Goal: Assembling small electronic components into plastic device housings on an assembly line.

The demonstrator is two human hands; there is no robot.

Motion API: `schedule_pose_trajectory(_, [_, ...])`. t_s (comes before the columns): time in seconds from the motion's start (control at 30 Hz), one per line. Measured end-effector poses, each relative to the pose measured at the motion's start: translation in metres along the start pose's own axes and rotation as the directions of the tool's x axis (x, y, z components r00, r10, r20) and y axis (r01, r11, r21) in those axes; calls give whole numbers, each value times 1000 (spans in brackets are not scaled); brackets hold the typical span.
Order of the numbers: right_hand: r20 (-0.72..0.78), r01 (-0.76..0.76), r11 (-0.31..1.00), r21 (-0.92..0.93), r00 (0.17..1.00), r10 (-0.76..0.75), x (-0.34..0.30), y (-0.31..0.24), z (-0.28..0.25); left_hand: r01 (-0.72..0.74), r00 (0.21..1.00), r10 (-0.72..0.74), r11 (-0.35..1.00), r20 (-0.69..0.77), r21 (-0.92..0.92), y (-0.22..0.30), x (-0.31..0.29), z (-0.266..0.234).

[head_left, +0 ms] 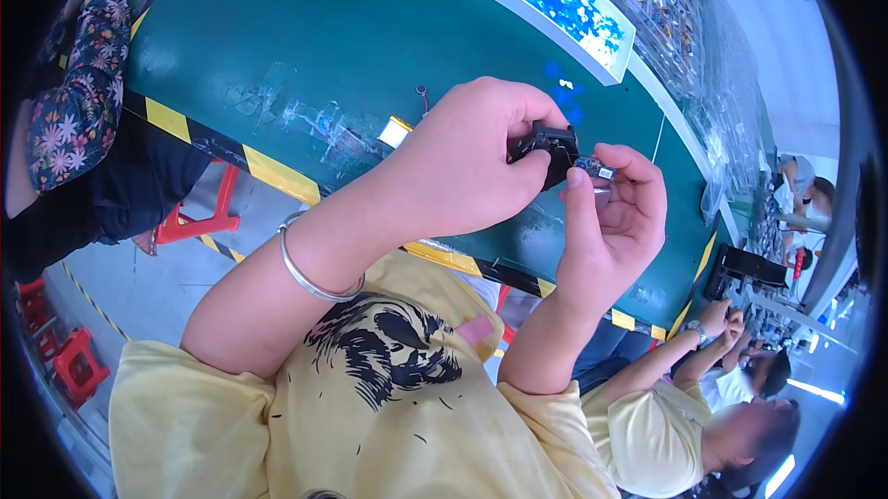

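Observation:
My left hand (467,161) is closed around a small black plastic housing (553,140), pinched between thumb and fingers above the table. Close beside it, my right hand (618,221) grips a small dark circuit board (592,167) between thumb and forefinger, its other fingers curled loosely. The board sits right at the housing's edge; whether a thin wire joins them I cannot tell. On the table behind my left wrist lies a flat silver battery pouch (395,132) with yellow edging. A thin lead with a small ring end (422,92) shows near that hand.
A white box (555,32) of small blue pieces stands at the far right, with a few blue pieces (566,97) lying before it. Clear plastic trays (652,0) of parts line the back. Striped tape (277,175) marks the green table's (351,27) near edge. Co-workers sit on both sides.

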State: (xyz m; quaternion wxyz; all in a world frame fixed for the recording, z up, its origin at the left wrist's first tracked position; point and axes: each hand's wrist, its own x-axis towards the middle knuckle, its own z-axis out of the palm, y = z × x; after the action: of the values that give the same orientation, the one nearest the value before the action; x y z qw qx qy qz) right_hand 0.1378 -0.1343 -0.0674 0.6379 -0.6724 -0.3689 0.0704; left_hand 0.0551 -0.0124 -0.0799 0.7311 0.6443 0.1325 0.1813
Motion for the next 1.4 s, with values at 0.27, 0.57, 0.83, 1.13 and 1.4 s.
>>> schedule_pose_trajectory(0.27, [63,-91,994,67,994,87,2,-6,-1,-4,1000,4,998,-10,56,7,-1,-7])
schedule_pose_trajectory(0.57, [-102,39,990,135,994,-26,0,1,1,-12,1000,12,1000,-2,-2,2,1,-4])
schedule_pose_trajectory(0.83, [-6,59,998,35,998,-58,4,16,-6,11,1000,-10,1000,-23,16,-2,4,-3])
schedule_pose_trajectory(1.13, [-142,165,985,59,978,-155,-2,19,4,-9,999,6,997,-49,-76,-1,7,5])
schedule_pose_trajectory(1.4, [-169,16,999,-34,985,-22,1,13,11,9,996,-29,976,-88,-217,0,6,7])
